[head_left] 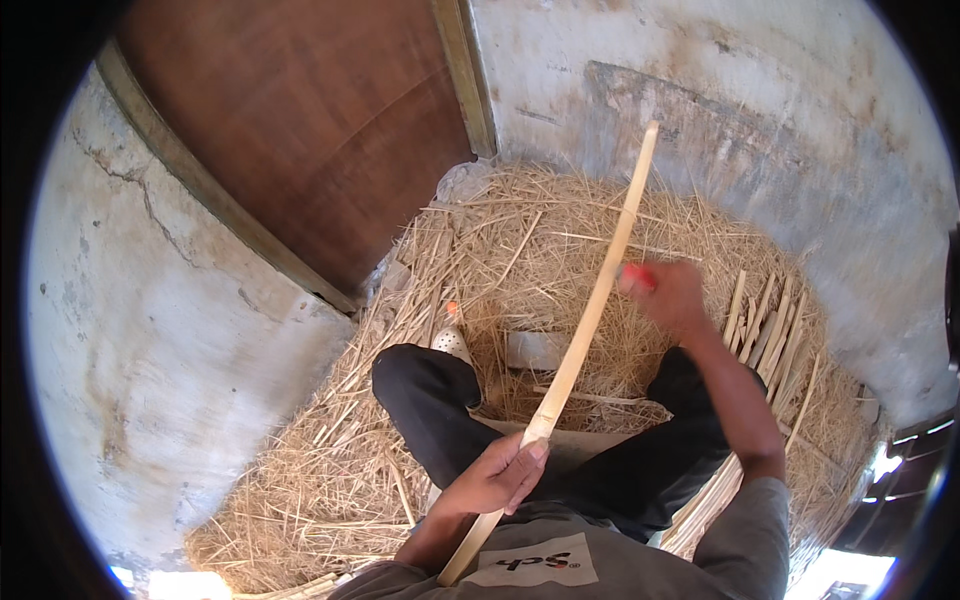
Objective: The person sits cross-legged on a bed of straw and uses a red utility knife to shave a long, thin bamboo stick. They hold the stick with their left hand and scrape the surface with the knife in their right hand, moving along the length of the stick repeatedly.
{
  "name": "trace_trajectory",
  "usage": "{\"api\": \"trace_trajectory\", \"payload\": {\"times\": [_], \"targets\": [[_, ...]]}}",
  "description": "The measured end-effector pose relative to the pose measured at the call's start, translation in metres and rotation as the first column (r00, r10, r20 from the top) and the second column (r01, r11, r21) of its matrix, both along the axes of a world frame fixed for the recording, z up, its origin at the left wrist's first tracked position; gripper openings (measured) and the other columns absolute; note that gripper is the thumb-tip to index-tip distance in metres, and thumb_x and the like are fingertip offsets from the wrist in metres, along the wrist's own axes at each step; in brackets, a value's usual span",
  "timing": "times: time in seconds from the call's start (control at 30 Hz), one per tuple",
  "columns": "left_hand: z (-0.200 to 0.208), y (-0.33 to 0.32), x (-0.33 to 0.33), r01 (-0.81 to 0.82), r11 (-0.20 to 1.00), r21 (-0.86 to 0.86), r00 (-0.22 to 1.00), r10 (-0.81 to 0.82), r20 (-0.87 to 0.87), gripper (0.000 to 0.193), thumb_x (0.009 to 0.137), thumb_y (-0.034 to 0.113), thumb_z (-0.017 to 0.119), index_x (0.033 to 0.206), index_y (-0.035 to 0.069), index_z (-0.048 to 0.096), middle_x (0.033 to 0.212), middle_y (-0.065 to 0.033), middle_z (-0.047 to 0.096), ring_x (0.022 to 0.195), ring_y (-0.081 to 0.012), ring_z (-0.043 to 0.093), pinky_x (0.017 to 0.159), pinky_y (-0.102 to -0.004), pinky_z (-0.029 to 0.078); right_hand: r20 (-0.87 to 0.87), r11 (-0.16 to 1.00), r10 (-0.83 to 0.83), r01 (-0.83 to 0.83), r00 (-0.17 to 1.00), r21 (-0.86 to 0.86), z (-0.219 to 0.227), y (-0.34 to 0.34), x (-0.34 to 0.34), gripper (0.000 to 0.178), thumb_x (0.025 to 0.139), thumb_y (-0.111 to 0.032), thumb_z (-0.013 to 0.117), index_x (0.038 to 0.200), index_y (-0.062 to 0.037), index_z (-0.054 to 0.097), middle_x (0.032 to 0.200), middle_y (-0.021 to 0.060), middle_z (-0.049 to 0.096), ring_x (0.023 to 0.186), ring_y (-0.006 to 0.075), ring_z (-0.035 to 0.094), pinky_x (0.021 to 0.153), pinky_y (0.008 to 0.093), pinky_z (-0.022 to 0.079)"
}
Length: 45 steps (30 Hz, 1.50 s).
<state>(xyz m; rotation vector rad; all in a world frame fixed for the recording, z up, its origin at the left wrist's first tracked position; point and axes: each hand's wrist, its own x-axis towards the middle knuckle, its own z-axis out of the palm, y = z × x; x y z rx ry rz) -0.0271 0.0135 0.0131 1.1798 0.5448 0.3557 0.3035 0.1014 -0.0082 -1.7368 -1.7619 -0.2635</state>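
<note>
Left hand (497, 478) low over the lap, fingers wrapped round the lower end of a long bamboo strip (588, 322) that slants up over the straw pile (520, 240). Right hand (668, 292), blurred, arm extended, seems clenched on a red-handled tool (640, 275) against the strip.

- Daylight is bright and even; the wall (760, 110) and the floor (150, 330) look pale and washed.
- Overexposed white patches sit at the lower left and lower right edges, where light comes in.
- Shadows are soft: a dim patch lies in the straw (560, 230) between the knees.
- The right hand (668, 292) is smeared by motion blur, with a red blur at its fingers.
- The left hand (497, 475) and the stick (600, 290) are fairly sharp.
- Fisheye bending curves the door (300, 130) frame, and a black rim rings the view.
</note>
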Motion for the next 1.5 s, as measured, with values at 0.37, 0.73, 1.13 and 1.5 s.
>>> {"api": "trace_trajectory", "payload": {"times": [0.37, 0.73, 1.13, 1.5], "targets": [[0.012, -0.012, -0.004, 0.053, 0.998, -0.032, 0.996, -0.055, -0.077, 0.024, 0.105, 0.025, 0.031, 0.095, 0.006, 0.041, 0.053, 0.0011, 0.041, 0.038, -0.0059, 0.037, 0.038, -0.0204, 0.034, -0.007, 0.988, -0.154, 0.154, 0.988, -0.019, 0.014, 0.029, 0.041, 0.06, 0.077, -0.065, 0.064, 0.061, -0.0072, 0.061, 0.049, 0.0099, 0.052, 0.045, 0.0262, 0.054, 0.047, 0.038, 0.043], [0.007, -0.021, -0.029, 0.158, 0.984, -0.084, 0.978, -0.167, -0.121, 0.026, 0.105, 0.028, 0.033, 0.096, 0.008, 0.045, 0.054, 0.0034, 0.042, 0.042, -0.0047, 0.04, 0.041, -0.0197, 0.035, -0.01, 0.911, -0.408, 0.408, 0.913, 0.065, -0.002, 0.032, 0.138, 0.067, 0.085, -0.067, 0.049, 0.072, -0.0036, 0.066, 0.058, 0.0179, 0.057, 0.057, 0.0327, 0.058, 0.057, 0.0435, 0.046], [-0.001, 0.004, -0.019, -0.062, 0.996, 0.067, 0.972, 0.075, -0.222, 0.029, 0.105, 0.027, 0.032, 0.103, 0.004, 0.049, 0.049, 0.0018, 0.041, 0.037, -0.0051, 0.038, 0.037, -0.02, 0.033, -0.222, 0.855, -0.435, 0.324, 0.872, -0.405, 0.01, 0.002, 0.102, 0.068, 0.084, -0.068, 0.051, 0.068, -0.0031, 0.064, 0.061, 0.0136, 0.058, 0.06, 0.0287, 0.057, 0.063, 0.0424, 0.045], [0.001, -0.004, -0.021, 0.066, 0.996, -0.06, 0.996, -0.069, -0.05, 0.025, 0.105, 0.025, 0.033, 0.099, 0.005, 0.045, 0.052, 0.0022, 0.039, 0.038, -0.0047, 0.037, 0.037, -0.0204, 0.032, -0.162, 0.998, -0.019, 0.008, 0.987, -0.065, 0.018, -0.006, 0.022, 0.054, 0.082, -0.052, 0.066, 0.061, -0.0032, 0.056, 0.048, 0.0128, 0.046, 0.043, 0.0304, 0.05, 0.047, 0.0387, 0.041]]}}
